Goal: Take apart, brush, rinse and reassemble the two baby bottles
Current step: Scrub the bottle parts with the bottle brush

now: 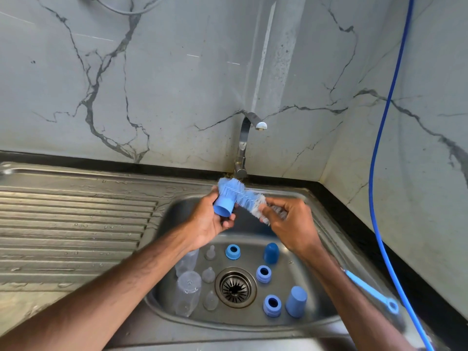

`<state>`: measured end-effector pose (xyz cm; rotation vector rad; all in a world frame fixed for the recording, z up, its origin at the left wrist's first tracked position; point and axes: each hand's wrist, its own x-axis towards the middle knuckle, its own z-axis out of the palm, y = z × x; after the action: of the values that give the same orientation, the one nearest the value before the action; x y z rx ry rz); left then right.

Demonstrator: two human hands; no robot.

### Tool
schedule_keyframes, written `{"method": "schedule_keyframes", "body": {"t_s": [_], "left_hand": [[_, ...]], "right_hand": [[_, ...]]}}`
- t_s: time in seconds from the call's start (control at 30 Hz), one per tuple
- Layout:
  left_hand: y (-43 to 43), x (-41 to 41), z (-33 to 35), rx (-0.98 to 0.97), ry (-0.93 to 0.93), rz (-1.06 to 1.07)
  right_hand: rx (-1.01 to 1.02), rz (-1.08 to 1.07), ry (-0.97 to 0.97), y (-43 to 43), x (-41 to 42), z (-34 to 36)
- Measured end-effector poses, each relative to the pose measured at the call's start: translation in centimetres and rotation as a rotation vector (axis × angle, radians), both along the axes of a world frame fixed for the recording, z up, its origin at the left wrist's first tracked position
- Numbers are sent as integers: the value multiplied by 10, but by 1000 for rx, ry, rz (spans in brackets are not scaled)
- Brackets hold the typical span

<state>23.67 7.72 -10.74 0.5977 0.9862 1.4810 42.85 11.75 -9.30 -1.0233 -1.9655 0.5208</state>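
Above the sink my left hand (211, 224) grips a light blue bottle cap (222, 208), its open end toward me. My right hand (288, 225) holds a blue-and-white bottle brush (243, 196) by the bristles; the brush head lies against the cap. The brush's blue handle (369, 287) sticks out past my right forearm. In the sink basin (311, 249) lie two clear bottles (188, 292) (187, 260), three clear teats (210, 252) (208, 274) (210, 300), three blue collar rings (233, 251) (264, 273) (272, 305) and two blue caps (271, 252) (296, 301).
A steel tap (244, 145) stands behind the sink with no water running. A ribbed wet draining board (73, 229) stretches to the left. A blue hose (379, 173) hangs down the right wall. The drain strainer (235, 287) sits mid-basin.
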Motion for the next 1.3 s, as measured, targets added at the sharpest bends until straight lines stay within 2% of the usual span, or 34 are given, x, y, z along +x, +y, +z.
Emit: {"method": "schedule_keyframes", "body": {"t_s": [0.07,0.2,0.33,0.47,0.6,0.73,0.87,1.0,1.17,1.3], "left_hand": [[1,1,-1,-9,-34,-16],[3,-6,-1,11,-38,12],[1,-2,-2,-41,-127,-40],[1,-3,0,-19,-139,-35],[-3,-6,3,-7,-174,-108],[-5,-5,4,29,-194,-127],[-6,-6,7,71,-224,-174],[-5,-3,9,108,-214,-141],[-1,6,3,60,-71,-100],[1,8,2,12,5,15]], "right_hand": [[23,-3,5,-1,-1,-3],[70,206,-83,-11,-7,-4],[80,-3,-40,3,0,0],[80,163,-80,-6,0,-1],[80,10,-55,4,3,3],[57,77,-63,1,7,2],[20,2,22,7,10,5],[17,70,23,4,5,2],[34,-59,59,8,8,3],[102,91,-37,-4,-1,-2]]}}
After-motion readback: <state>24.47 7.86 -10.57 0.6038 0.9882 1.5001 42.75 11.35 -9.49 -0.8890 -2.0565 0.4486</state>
